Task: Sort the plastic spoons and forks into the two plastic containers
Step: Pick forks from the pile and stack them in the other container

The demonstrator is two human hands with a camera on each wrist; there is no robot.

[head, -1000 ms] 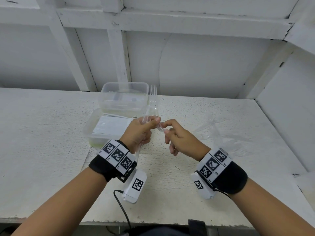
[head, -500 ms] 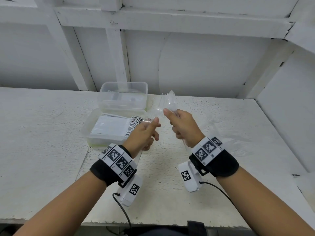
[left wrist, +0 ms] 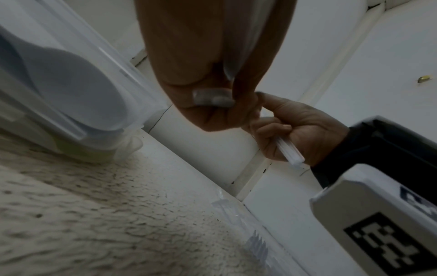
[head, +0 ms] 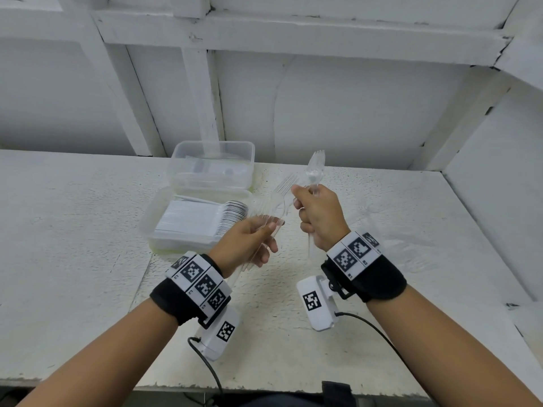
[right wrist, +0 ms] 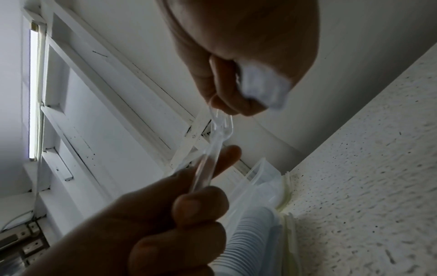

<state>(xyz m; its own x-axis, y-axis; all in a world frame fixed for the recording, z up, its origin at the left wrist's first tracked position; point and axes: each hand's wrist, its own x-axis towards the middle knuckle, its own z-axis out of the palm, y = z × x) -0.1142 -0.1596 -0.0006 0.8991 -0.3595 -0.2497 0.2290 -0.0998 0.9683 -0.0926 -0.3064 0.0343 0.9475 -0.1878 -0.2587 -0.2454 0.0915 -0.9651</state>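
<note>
In the head view my left hand [head: 269,232] grips a small bundle of clear plastic forks [head: 280,190], tines pointing up and away. Just to its right, my right hand [head: 304,201] grips a second clear bundle [head: 315,168] held upright. The two bundles stand slightly apart. The near plastic container [head: 152,230] holds a dense stack of white spoons [head: 202,218]. Behind it, the far plastic container [head: 249,160] holds some clear cutlery. The right wrist view shows the left hand [right wrist: 189,205] around a clear fork [right wrist: 218,130]; the left wrist view shows the right hand [left wrist: 295,130] around clear handles [left wrist: 289,151].
The white rough table [head: 73,245] ends at a front edge near my body. A white wall with beams rises right behind the containers. Clear cutlery [left wrist: 256,244] lies on the table to the right of the hands. Cables hang from both wrist cameras.
The hands were joined on one clear bundle a second ago. My right hand has since pulled part of it up and to the right, and the left hand keeps the remainder.
</note>
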